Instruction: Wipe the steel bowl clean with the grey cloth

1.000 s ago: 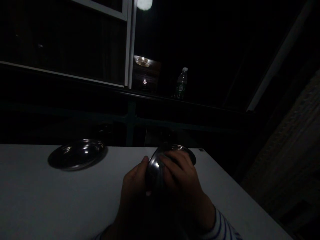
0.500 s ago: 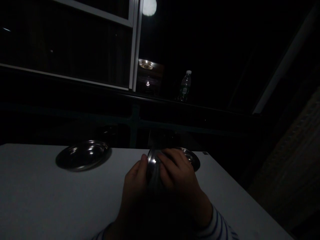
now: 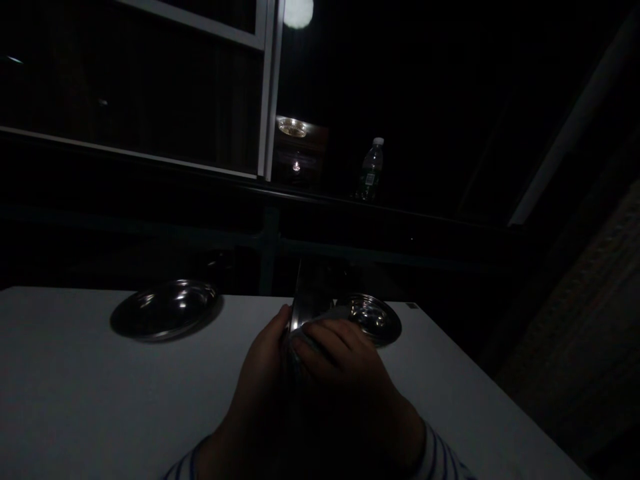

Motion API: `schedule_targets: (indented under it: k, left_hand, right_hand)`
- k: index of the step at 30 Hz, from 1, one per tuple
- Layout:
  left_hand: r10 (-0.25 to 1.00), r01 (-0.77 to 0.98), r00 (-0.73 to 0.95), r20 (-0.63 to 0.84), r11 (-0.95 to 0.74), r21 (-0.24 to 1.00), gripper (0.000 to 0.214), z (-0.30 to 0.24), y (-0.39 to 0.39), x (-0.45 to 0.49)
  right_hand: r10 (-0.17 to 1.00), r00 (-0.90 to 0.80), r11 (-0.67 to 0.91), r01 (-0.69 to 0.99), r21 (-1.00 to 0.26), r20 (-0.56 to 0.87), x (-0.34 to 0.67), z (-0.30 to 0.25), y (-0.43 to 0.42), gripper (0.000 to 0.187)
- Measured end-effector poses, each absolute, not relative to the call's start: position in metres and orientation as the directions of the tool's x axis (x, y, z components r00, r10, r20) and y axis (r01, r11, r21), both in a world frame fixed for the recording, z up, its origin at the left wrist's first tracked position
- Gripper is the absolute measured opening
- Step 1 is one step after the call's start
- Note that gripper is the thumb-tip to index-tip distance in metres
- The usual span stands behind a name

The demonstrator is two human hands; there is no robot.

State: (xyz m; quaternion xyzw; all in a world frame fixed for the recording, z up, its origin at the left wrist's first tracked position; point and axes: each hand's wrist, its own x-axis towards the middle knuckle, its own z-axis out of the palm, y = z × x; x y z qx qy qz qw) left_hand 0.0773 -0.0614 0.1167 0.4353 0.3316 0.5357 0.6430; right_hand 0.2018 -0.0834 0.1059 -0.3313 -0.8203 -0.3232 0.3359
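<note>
Over the white table (image 3: 75,387), both my hands hold a shiny steel dish (image 3: 301,305) that stands on its edge, almost side-on to me. My left hand (image 3: 263,373) grips its left face with the thumb up by the rim. My right hand (image 3: 345,363) is closed over the right face, fingers curled across it; something pale may lie under the fingertips, but it is too dark to tell. Striped sleeves show at both wrists.
A steel plate (image 3: 165,310) lies flat at the table's far left and a smaller steel dish (image 3: 376,319) just beyond my right hand. The table's right edge runs diagonally. A water bottle (image 3: 371,170) stands on a dark ledge behind, beside a window frame (image 3: 267,93).
The dish in my hands has turned from showing its rounded back to standing nearly edge-on. My right hand slid lower across it, uncovering the smaller dish behind.
</note>
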Motion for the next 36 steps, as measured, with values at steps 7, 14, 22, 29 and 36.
schedule_targets:
  k: [7, 14, 22, 29, 36]
  left_hand:
    - [0.894, -0.602, 0.352, -0.277, 0.442, 0.664, 0.034, 0.119, -0.061, 0.078]
    - [0.972, -0.416, 0.235, 0.027, 0.075, 0.906, 0.029, 0.114, -0.061, 0.076]
    - [0.967, -0.139, 0.161, 0.195, -0.173, 0.975, 0.027, 0.114, -0.074, 0.083]
    - [0.986, -0.178, 0.13, 0.105, -0.081, 0.981, 0.034, 0.122, -0.075, 0.079]
    - [0.971, -0.303, 0.217, 0.103, -0.034, 0.952, 0.034, 0.119, -0.076, 0.083]
  right_hand:
    - [0.244, -0.611, 0.603, 0.704, 0.376, 0.753, 0.199, 0.102, -0.082, 0.02]
    - [0.314, -0.57, 0.595, 0.741, 0.311, 0.759, 0.205, 0.105, -0.083, 0.022]
    - [0.445, -0.311, 0.503, 0.862, 0.052, 0.84, 0.227, 0.112, -0.082, 0.027]
    - [0.35, -0.475, 0.572, 0.791, 0.217, 0.808, 0.213, 0.108, -0.088, 0.02]
    - [0.346, -0.373, 0.507, 0.846, 0.162, 0.861, 0.214, 0.109, -0.088, 0.023]
